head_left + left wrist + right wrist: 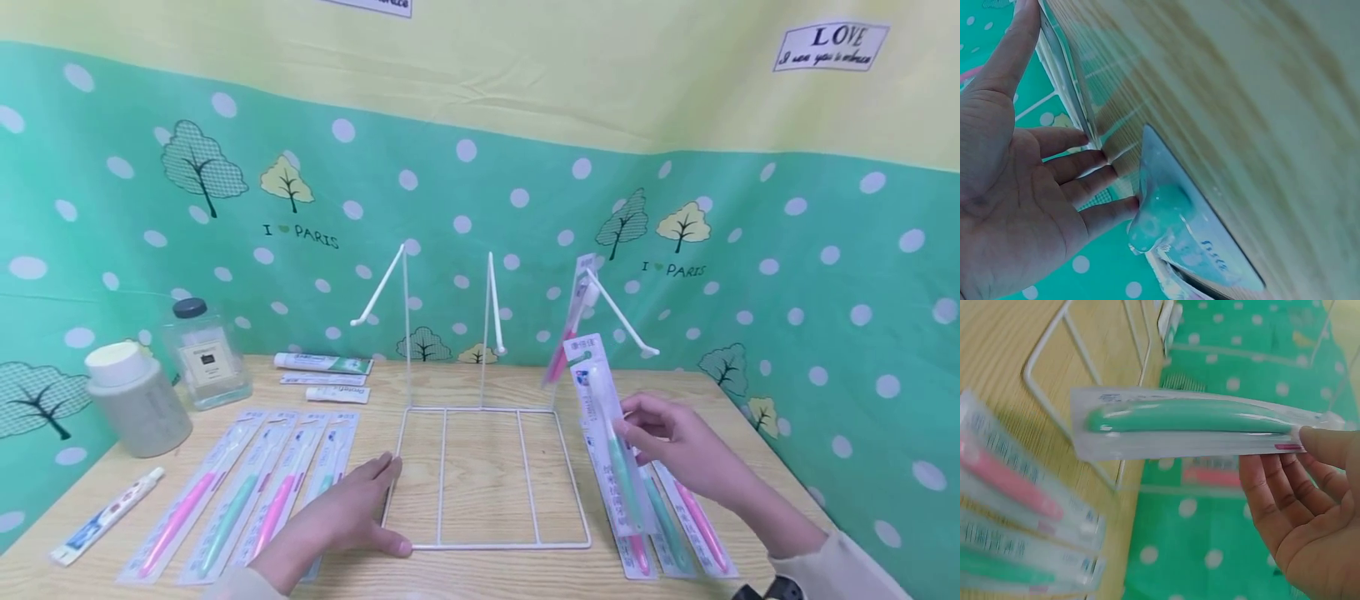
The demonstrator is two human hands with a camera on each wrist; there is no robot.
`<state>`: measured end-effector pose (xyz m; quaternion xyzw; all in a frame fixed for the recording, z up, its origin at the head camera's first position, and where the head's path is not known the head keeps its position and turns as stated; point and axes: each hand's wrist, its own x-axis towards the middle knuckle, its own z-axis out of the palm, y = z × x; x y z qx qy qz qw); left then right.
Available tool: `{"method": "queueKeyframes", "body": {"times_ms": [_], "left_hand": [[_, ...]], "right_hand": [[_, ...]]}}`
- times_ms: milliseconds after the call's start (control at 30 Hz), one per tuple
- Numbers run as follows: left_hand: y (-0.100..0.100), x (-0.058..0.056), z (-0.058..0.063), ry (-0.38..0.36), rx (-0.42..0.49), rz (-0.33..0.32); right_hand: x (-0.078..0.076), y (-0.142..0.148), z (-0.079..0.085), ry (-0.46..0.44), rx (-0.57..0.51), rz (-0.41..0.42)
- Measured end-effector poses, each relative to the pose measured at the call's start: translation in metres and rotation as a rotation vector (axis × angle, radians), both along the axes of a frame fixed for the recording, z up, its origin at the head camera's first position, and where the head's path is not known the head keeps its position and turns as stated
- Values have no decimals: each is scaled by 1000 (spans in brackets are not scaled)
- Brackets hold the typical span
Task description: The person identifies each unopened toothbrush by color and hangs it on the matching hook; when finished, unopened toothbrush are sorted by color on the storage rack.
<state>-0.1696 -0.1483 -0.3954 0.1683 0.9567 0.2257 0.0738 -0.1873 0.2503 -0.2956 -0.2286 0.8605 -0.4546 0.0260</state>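
Observation:
My right hand [678, 446] pinches a packaged green toothbrush [618, 458] between thumb and fingers at the pack's side edge, held upright above the table right of the white wire rack [480, 547]. The same pack [1185, 419] fills the middle of the right wrist view. My left hand [356, 508] rests at the rack's front left corner, thumb on the front wire and fingers along the side wire, fairly straight in the left wrist view. A packaged pink toothbrush [573, 321] hangs on the rack's right hook [622, 312]. The left hook [377, 287] and middle hook [495, 304] are bare.
Several packaged toothbrushes [176, 521] lie in a row on the left, and more packs [701, 525] lie under the right hand. Toothpaste tubes [322, 363] sit behind. A grey bottle [142, 408], a glass bottle [206, 358] and another tube [108, 517] are at far left.

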Motion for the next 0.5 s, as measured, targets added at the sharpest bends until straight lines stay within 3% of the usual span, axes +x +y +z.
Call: {"method": "queueKeyframes", "body": {"times_ms": [267, 500], "left_hand": [[0, 1, 1, 6, -8, 2], [0, 0, 0, 6, -13, 5]], "right_hand": [[23, -35, 17, 53, -96, 87], [37, -61, 31, 155, -233, 241]]}}
